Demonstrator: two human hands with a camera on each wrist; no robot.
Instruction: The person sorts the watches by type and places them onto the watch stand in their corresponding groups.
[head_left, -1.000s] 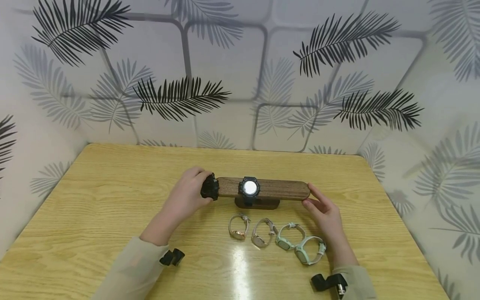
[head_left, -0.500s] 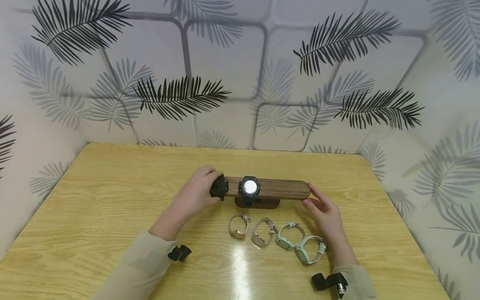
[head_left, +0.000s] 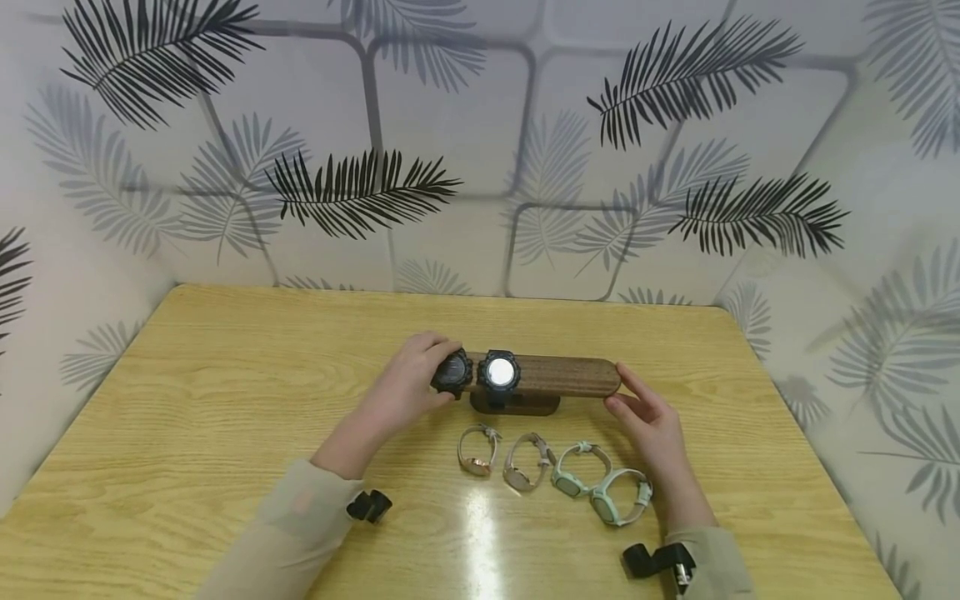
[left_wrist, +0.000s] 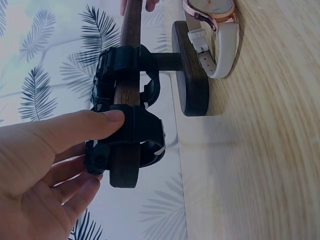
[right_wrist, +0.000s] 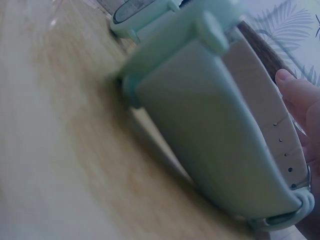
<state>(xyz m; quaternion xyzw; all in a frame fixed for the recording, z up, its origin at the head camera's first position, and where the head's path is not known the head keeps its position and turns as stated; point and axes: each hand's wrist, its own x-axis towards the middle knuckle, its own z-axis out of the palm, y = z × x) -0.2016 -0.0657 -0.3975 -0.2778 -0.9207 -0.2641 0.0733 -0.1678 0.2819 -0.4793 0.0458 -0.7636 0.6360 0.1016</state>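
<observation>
A dark wooden watch stand (head_left: 566, 377) with a horizontal bar stands mid-table. My left hand (head_left: 408, 379) grips a black watch (head_left: 452, 372) looped round the bar near its left end; in the left wrist view the thumb presses on the strap of this watch (left_wrist: 137, 125). Just right of it, a second black watch (head_left: 499, 372) with a bright, glaring face hangs on the bar. My right hand (head_left: 654, 429) pinches the bar's right end between thumb and fingers. In the right wrist view a mint-green watch (right_wrist: 200, 115) blocks much of that hand.
Several watches lie in front of the stand: one white-strapped with rose-gold case (head_left: 477, 467), one pale beige (head_left: 519, 479), and mint-green ones (head_left: 570, 485) to the right. The wooden table (head_left: 225, 350) meets a leaf-patterned backdrop (head_left: 450, 125) behind.
My left hand has slid the black watch rightward along the bar, from its left end to close beside the second watch. The right hand stays at the bar's right end.
</observation>
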